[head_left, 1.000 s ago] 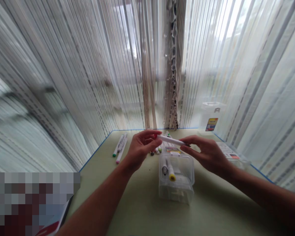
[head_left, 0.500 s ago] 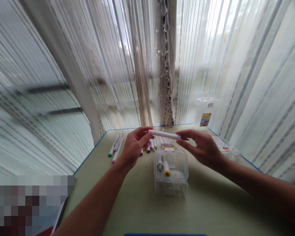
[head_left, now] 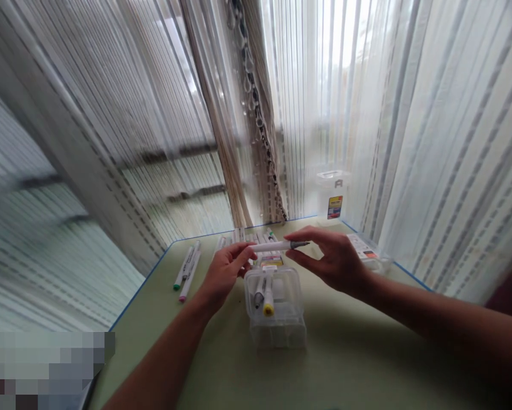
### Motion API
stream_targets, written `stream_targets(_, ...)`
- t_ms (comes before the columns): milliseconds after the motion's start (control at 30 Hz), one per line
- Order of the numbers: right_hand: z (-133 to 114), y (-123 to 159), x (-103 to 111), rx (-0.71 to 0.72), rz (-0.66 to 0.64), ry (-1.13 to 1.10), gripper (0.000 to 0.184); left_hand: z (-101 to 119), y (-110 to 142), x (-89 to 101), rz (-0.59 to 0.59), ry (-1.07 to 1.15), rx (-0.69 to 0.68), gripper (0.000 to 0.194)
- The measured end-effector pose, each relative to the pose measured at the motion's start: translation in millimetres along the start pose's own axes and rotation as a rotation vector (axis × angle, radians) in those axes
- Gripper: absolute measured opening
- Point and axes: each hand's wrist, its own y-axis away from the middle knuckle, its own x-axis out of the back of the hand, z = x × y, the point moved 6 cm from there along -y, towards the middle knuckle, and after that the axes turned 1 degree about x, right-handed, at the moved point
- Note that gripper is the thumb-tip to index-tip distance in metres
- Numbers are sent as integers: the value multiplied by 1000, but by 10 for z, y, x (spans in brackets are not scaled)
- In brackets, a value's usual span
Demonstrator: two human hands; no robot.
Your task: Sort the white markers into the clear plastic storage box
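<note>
A white marker [head_left: 270,246] is held level above a clear plastic box, its grey collar and dark nib pointing right. My left hand [head_left: 228,270] pinches its left end and hides that tip. My right hand [head_left: 330,256] has thumb and index finger on either side of the grey collar, seeming to touch it. Below, the clear box [head_left: 278,336] holds a marker with a yellow end [head_left: 268,308] and a grey-tipped marker [head_left: 259,299] beside it, both leaning at its raised part.
Left on the green table [head_left: 153,319] lie a green-ended marker [head_left: 183,267] and a pink-ended marker [head_left: 190,272]. Several more markers [head_left: 238,234] lie behind my hands. A clear labelled container [head_left: 333,196] stands at the back right, near another clear packaging piece [head_left: 367,250]. Striped curtains hang behind.
The view has shifted, so the table and box appear further left. More of the marker's grey collar and nib now shows between my right fingers. My left hand still grips the other end.
</note>
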Motion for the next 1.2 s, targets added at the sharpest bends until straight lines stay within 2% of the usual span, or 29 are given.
stream_targets(100,29,2,14,-37,31,-23,17,10,1,-5,1,18,3,40)
stream_targets(200,53,3,103,-70,142,-16,17,20,-8,38,54,61,0,42)
stream_targets(300,-57,-12,191,47,210,128,14,9,-20,93,109,64,7,42)
stream_targets(433,-260,-15,188,293,154,179,18,-17,-43,124,127,25,13,38)
stream_targets(533,-333,-9,163,379,113,204,21,-33,-59,122,115,6,26,36)
stream_targets(833,-440,17,168,541,86,270,31,-72,-78,149,135,-41,41,36)
stream_targets(1067,-655,97,227,709,6,315,37,-60,-59,148,143,-29,25,34)
stream_targets(1133,-717,119,254,719,14,283,40,-43,-54,148,148,-24,5,33)
stream_targets(1200,-744,142,293,656,70,208,46,-35,-55,150,158,-20,-13,32)
